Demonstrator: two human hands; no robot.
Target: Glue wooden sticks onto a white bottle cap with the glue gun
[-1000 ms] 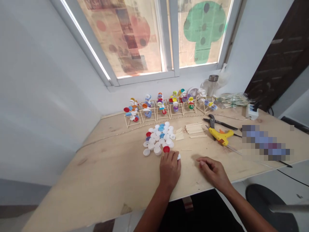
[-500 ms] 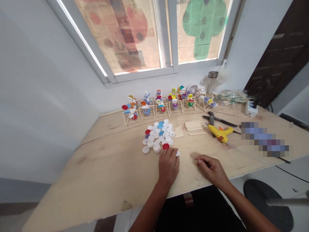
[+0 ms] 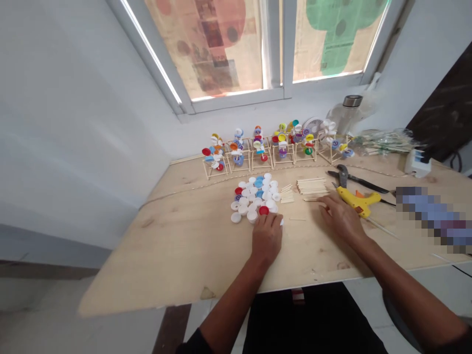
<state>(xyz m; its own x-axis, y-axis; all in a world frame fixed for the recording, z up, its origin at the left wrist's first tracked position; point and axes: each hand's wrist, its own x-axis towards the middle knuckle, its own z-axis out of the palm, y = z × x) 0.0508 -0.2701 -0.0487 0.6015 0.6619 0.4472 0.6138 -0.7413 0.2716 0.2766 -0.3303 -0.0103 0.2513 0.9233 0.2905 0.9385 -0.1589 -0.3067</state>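
My left hand (image 3: 267, 238) rests at the near edge of a pile of mostly white bottle caps (image 3: 254, 196). Its fingers are bent down, with a white cap partly showing at their right side; what they grip is hidden. My right hand (image 3: 341, 216) reaches to the near end of a stack of thin wooden sticks (image 3: 312, 187), its thumb and forefinger apart and the fingertips by the lowest stick. Shorter sticks (image 3: 286, 193) lie between caps and stack. One small stick (image 3: 297, 219) lies alone between my hands.
A yellow glue gun (image 3: 359, 200) and black-handled pliers (image 3: 342, 176) lie right of the sticks. Stick frames with colourful cap wheels (image 3: 258, 152) line the back, beside a bottle (image 3: 350, 115), bagged sticks (image 3: 387, 141) and a white power adapter (image 3: 417, 164). A cord crosses the wooden table (image 3: 177, 255).
My right hand has moved forward from the table's near edge to the stick stack, and its fingers have spread. My left hand stays by the caps. The view has shifted.
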